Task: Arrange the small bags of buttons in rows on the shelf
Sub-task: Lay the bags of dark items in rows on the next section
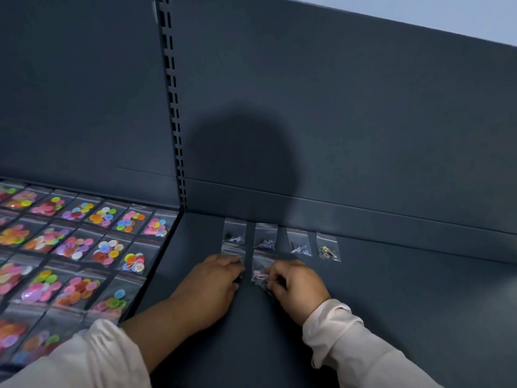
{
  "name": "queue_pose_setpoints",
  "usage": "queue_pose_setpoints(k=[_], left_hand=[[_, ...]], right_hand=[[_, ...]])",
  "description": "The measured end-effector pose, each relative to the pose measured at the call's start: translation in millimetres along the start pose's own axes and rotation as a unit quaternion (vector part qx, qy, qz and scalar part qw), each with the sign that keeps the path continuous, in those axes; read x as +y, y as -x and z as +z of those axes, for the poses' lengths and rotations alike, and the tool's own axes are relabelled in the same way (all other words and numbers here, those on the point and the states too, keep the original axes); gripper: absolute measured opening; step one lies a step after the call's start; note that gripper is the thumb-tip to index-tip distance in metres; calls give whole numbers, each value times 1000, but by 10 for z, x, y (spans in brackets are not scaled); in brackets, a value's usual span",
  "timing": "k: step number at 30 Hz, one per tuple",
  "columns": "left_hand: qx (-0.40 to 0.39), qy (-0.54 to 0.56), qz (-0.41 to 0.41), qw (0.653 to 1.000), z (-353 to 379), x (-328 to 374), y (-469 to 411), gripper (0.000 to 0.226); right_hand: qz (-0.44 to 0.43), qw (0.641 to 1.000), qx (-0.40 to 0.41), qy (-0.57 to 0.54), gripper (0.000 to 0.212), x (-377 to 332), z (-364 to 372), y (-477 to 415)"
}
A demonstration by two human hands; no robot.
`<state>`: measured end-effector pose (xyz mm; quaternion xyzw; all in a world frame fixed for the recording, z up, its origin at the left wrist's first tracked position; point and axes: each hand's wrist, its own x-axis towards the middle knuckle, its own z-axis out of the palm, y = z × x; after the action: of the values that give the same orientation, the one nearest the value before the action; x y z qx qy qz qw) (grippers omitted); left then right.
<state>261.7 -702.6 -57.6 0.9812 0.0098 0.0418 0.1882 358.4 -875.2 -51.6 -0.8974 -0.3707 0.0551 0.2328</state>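
Head view: pink-button bag (pixel 260 271) flat on dark shelf (pixel 391 289), second row, just near of far row of four small bags (pixel 299 243); pinched at its right edge by right hand (pixel 295 287). Left of it, second bag (pixel 232 252), near end covered by left hand (pixel 215 278), fingers bent, grip not discernible. Far left, neighbouring shelf section (pixel 165 247) packed with rows of colourful-button bags (pixel 75 245).

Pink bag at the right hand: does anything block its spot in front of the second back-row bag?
Nothing visible does. The right hand pinches the pink bag, which lies on the shelf directly in front of the second back-row bag.
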Motion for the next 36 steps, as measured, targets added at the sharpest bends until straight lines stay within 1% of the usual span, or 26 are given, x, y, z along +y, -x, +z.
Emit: queue_pose_setpoints(k=[2, 3, 5, 7, 8, 10, 12, 13, 14, 15, 16, 17, 18, 21, 23, 24, 27, 28, 31, 36], left_hand=[[8, 9, 2, 1000, 2, 10, -3, 45], [18, 11, 3, 1000, -4, 20, 5, 46], [43, 13, 4, 999, -17, 46, 10, 46], [62, 3, 13, 998, -29, 96, 6, 45], [59, -8, 21, 998, -29, 125, 0, 43], [45, -28, 43, 998, -25, 201, -23, 41], [30, -53, 50, 997, -7, 281, -54, 43], [23, -69, 54, 996, 5, 320, -63, 44], [12, -79, 57, 995, 8, 369, -66, 46], [1, -82, 58, 995, 14, 420, -68, 48], [-5, -82, 61, 995, 19, 462, -76, 50], [-12, -84, 62, 994, 39, 476, -86, 52], [-24, -86, 59, 994, 56, 484, -90, 55], [-56, -106, 43, 992, 80, 499, -104, 60], [-75, -114, 33, 990, 98, 517, -112, 62], [-83, -117, 29, 989, 96, 522, -111, 62], [-97, -123, 19, 987, 107, 544, -122, 63], [-99, -122, 15, 987, 109, 546, -121, 63], [-95, -117, 9, 989, 119, 560, -125, 63], [-93, -108, 3, 990, 127, 579, -147, 64]], right_hand=[[9, 1000, -4, -22, 2, 4, -17, 11], [20, 999, -6, -44, 5, 19, -28, 17], [48, 993, 5, -111, 22, 78, -88, 30], [71, 977, 14, -198, 34, 151, -187, 43], [76, 968, 12, -237, 37, 184, -244, 43], [92, 958, 3, -272, 36, 239, -341, 17], [110, 964, 12, -243, 29, 278, -403, -38], [121, 972, 26, -201, 22, 318, -410, -53], [133, 980, 42, -140, 22, 361, -415, -54], [138, 986, 67, -69, 28, 384, -430, -18], [123, 988, 94, -13, 33, 389, -447, 41], [93, 990, 106, 20, 34, 382, -458, 114], [61, 993, 92, 34, 36, 371, -445, 189], [-7, 997, -33, 71, 55, 326, -328, 368], [-26, 992, -76, 100, 53, 361, -257, 416], [-35, 990, -84, 105, 55, 361, -243, 418], [-59, 986, -102, 121, 78, 389, -249, 423], [-65, 985, -104, 122, 78, 411, -254, 411], [-78, 985, -103, 111, 61, 476, -277, 356], [-98, 984, -100, 108, 70, 555, -220, 317]])
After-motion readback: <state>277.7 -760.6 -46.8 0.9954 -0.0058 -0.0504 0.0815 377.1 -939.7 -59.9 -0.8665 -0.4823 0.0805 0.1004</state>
